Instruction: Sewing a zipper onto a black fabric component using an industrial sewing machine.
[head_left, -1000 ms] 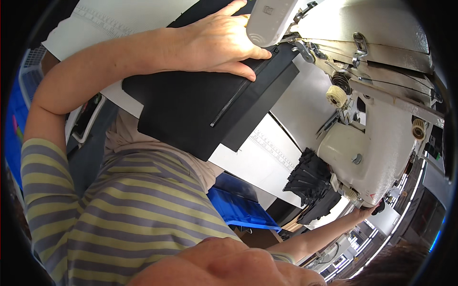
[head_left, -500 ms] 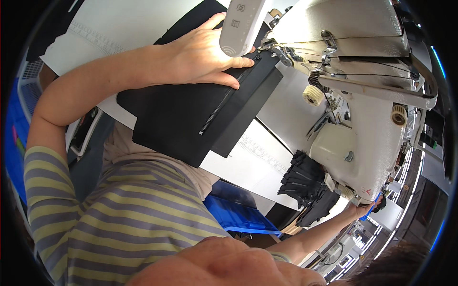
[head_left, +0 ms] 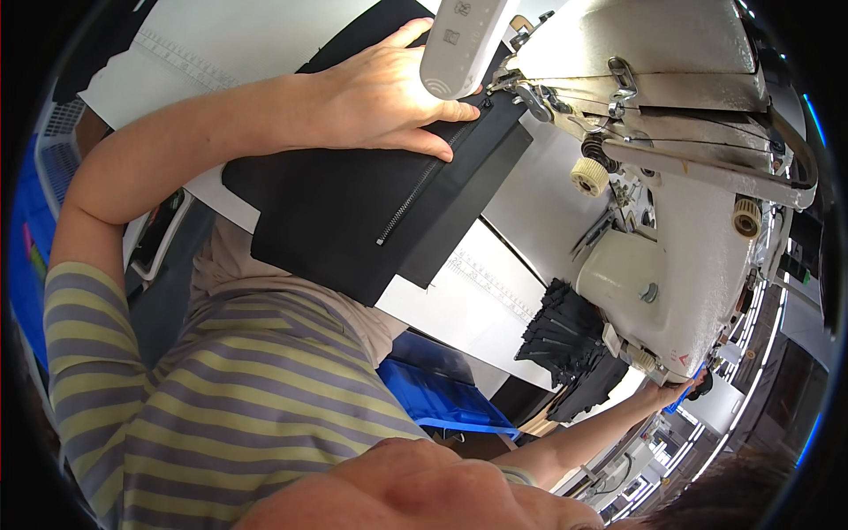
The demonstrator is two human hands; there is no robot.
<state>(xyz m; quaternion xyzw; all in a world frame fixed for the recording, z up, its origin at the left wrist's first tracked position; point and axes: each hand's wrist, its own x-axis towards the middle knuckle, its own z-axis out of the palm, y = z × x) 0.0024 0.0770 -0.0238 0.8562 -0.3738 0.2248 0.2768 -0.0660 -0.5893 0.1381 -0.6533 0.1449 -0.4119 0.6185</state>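
Observation:
My left hand (head_left: 380,97) lies flat, palm down, on a black fabric panel (head_left: 344,221) with a zipper (head_left: 413,196) sewn along it. Its fingertips reach the needle area of a white sewing machine (head_left: 689,256), under a white lamp head (head_left: 464,44). The panel rests on the white table (head_left: 481,305) and overhangs its near edge above my lap. My right arm stretches far out to the machine's right end. There my right hand (head_left: 669,394) touches the machine's end, and its fingers are mostly hidden behind the body.
A pile of black fabric pieces (head_left: 565,349) sits at the table edge beside the machine's base. A blue bin (head_left: 442,397) stands below the table by my knee. More blue crates (head_left: 31,238) are at the left.
The view has swung, so the machine sits larger and lower in frame. My left hand stays flat on the black panel at the needle area. My right hand stays at the machine's end.

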